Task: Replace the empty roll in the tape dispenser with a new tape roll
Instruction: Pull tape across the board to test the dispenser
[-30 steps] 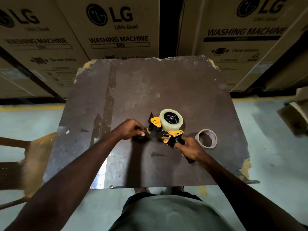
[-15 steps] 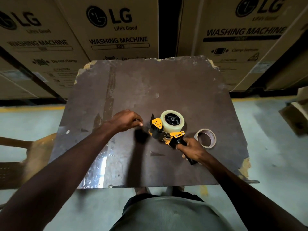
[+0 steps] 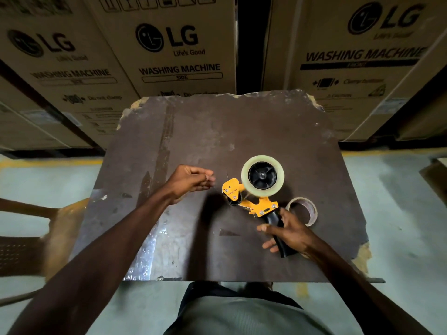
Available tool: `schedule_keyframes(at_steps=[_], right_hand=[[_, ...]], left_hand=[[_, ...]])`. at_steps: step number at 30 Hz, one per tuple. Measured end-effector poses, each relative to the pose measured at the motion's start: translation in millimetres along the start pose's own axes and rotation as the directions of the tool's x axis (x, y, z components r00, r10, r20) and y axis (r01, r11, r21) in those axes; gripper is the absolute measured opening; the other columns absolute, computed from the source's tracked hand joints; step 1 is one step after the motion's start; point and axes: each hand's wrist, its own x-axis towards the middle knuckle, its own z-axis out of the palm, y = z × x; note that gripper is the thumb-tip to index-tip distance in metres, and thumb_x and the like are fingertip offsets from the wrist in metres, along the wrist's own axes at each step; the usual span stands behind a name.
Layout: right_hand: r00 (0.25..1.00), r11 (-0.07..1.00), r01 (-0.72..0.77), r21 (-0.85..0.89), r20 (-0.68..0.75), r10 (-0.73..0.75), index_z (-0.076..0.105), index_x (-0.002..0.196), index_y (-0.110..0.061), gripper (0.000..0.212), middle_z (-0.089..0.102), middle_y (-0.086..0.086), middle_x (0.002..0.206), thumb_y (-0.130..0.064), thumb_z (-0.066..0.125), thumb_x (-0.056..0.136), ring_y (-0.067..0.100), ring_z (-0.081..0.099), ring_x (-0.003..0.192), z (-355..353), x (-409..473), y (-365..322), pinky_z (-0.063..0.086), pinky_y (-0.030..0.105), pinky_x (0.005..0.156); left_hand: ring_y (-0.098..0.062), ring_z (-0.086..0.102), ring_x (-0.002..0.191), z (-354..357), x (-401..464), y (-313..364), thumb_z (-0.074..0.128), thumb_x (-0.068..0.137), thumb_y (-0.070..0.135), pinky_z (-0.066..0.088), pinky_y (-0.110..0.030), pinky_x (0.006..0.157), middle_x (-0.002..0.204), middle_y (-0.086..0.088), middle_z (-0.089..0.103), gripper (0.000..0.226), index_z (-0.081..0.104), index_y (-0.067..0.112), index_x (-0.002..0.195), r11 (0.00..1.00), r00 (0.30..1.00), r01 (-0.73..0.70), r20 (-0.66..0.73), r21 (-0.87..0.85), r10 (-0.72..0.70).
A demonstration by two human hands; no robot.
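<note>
The yellow-and-black tape dispenser [image 3: 262, 207], clear new tape roll [image 3: 244, 175] seated, lies on the brown tabletop [image 3: 217, 131], seemingly steadied by the right hand [image 3: 290, 234], fingers straight over its handle. The left hand [image 3: 188, 181] hovers apart, fingers curled, contents unclear; the empty cardboard core [image 3: 313, 210] sits aside.

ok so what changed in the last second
The left hand pulled back leftward from the dispenser. The right hand loosened its grip on the handle, fingers now spread. The tape roll stayed on the dispenser, the empty roll beside it on the table.
</note>
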Motion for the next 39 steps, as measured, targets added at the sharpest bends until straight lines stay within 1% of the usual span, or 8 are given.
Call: schedule_keyframes(at_steps=[4,10,13,17,20,25,33,39], right_hand=[[0.986,0.996,0.076,-0.056,-0.141,-0.083,0.046,0.111,-0.013,0.037,0.076,0.015,0.092,-0.017,0.075,0.089,0.03,0.066,0.054,21,0,4,0.049,0.037,0.052],[0.905,0.954,0.153,-0.26,-0.351,-0.241,0.054,0.1,-0.019,0.026,0.068,0.01,0.074,-0.022,0.076,0.087,0.021,0.059,0.051,53,-3,15,0.043,0.028,0.041],[0.829,0.878,0.152,-0.454,-0.425,-0.363,0.061,0.09,-0.015,0.026,0.068,0.007,0.073,-0.034,0.075,0.078,0.027,0.063,0.063,61,-4,25,0.051,0.038,0.058],[0.776,0.853,0.196,-0.484,-0.455,-0.437,0.054,0.079,-0.03,0.021,0.059,-0.008,0.063,-0.023,0.074,0.077,-0.005,0.055,0.06,80,-11,21,0.038,0.012,0.057],[0.761,0.856,0.188,-0.481,-0.48,-0.436,0.06,0.093,-0.024,0.019,0.066,-0.01,0.075,-0.025,0.068,0.076,-0.011,0.059,0.07,91,-5,27,0.042,0.009,0.064],[0.805,0.865,0.079,-0.495,-0.48,-0.348,0.054,0.123,-0.034,0.048,0.074,-0.008,0.1,-0.045,0.065,0.078,0.021,0.071,0.095,87,15,54,0.057,0.045,0.081],[0.806,0.882,0.019,-0.471,-0.514,-0.292,0.049,0.125,-0.046,0.047,0.072,-0.007,0.09,-0.05,0.06,0.08,0.02,0.069,0.081,89,18,67,0.058,0.048,0.076],[0.836,0.851,-0.048,-0.524,-0.487,-0.253,0.052,0.118,-0.033,0.035,0.065,-0.005,0.099,-0.041,0.064,0.086,0.028,0.067,0.095,81,29,59,0.057,0.045,0.085]], left_hand=[[-0.027,0.074,0.08,-5,1,7,0.071,0.09,0.018,0.061,-0.036,0.082,0.093,-0.021,0.075,0.024,0.069,-0.004,0.1,0.993,0.997,0.069,-0.023,-0.093,-0.071],[-0.019,0.071,0.066,-28,11,0,0.076,0.081,-0.001,0.062,-0.034,0.072,0.079,-0.012,0.073,0.023,0.066,0.001,0.102,0.987,0.988,0.152,-0.016,-0.062,-0.153],[-0.019,0.071,0.065,-35,14,-1,0.077,0.08,-0.002,0.062,-0.034,0.073,0.077,-0.012,0.073,0.022,0.067,0.001,0.1,0.989,0.989,0.149,0.005,-0.001,-0.149],[-0.018,0.071,0.059,-38,17,3,0.076,0.08,-0.005,0.063,-0.031,0.067,0.073,-0.011,0.072,0.019,0.067,0.001,0.095,0.994,0.994,0.11,0.01,0.017,-0.11],[-0.015,0.07,0.057,-39,26,4,0.075,0.081,-0.005,0.062,-0.029,0.065,0.074,-0.01,0.071,0.021,0.066,0.001,0.1,0.994,0.995,0.097,-0.01,0.059,-0.096],[-0.011,0.068,0.058,-36,47,-5,0.076,0.082,-0.001,0.059,-0.034,0.078,0.078,-0.01,0.07,0.016,0.068,0.008,0.092,0.985,0.996,0.088,-0.044,0.151,-0.083],[-0.013,0.069,0.065,-23,73,-29,0.077,0.082,0.001,0.053,-0.02,0.052,0.086,-0.013,0.074,0.021,0.072,0.003,0.102,0.96,0.988,0.141,-0.101,0.243,-0.119],[-0.008,0.067,0.071,-16,87,-44,0.086,0.072,0.016,0.05,-0.017,0.068,0.076,0.003,0.073,0.017,0.076,0.014,0.085,0.867,0.984,0.055,-0.173,0.495,0.036]])
